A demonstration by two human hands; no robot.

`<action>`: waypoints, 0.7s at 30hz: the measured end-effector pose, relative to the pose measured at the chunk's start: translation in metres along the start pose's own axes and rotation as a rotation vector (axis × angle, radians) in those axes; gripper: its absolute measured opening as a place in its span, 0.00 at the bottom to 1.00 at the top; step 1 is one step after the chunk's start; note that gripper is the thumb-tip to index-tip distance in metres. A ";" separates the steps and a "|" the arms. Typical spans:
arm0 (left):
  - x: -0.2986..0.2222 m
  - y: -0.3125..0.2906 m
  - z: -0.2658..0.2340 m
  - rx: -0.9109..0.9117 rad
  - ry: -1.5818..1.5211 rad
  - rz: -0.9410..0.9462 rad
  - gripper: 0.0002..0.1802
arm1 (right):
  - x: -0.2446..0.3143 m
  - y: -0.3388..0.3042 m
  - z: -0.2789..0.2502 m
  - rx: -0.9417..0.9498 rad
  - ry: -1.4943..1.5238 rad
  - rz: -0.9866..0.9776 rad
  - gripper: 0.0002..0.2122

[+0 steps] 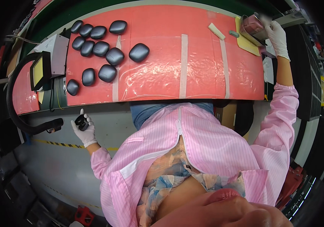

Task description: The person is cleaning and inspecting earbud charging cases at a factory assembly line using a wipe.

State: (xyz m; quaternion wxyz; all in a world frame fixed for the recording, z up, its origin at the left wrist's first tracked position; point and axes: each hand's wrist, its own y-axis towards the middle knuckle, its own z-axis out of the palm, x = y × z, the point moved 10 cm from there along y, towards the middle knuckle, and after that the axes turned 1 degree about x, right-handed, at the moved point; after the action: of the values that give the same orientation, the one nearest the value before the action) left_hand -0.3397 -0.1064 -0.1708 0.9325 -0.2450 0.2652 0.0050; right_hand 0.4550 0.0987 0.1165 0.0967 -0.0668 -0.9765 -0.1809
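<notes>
My left hand (88,135), in a white glove, is below the table's front edge on the left. Its fingers are closed around a small black earbud case (81,122), whose dark inside faces up. At the far right my gloved right hand (278,39) reaches to a pinkish, clear-walled box (253,26). Its fingers are bent together beside a blurred pale thing (265,19) that I cannot make out. Several dark grey, rounded cases (115,56) lie shut on the left part of the red table mat (154,75).
A black ribbed hose (12,102) curves at the left, near a grey box (58,56) and a black-framed yellow panel (38,72). A cream strip (216,31) and a small green block (234,34) lie near a yellow sheet (250,46). A black slatted unit (306,75) stands right.
</notes>
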 end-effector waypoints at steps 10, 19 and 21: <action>0.140 -0.054 0.303 0.436 0.032 -0.203 0.42 | -0.031 0.018 0.018 0.138 -0.139 -0.231 0.15; 0.223 -0.060 0.349 0.356 0.271 -0.292 0.41 | 0.272 -0.169 -0.002 0.151 0.643 -0.781 0.14; 0.242 -0.059 0.342 0.296 0.121 -0.419 0.38 | 0.313 -0.205 0.004 0.050 0.636 -0.851 0.14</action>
State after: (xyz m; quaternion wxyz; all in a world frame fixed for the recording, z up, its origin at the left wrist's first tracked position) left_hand 0.0445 -0.0305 -0.0114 0.9213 -0.1554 0.2617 -0.2418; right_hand 0.1157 -0.0594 0.1099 0.3077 0.3957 -0.8437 -0.1921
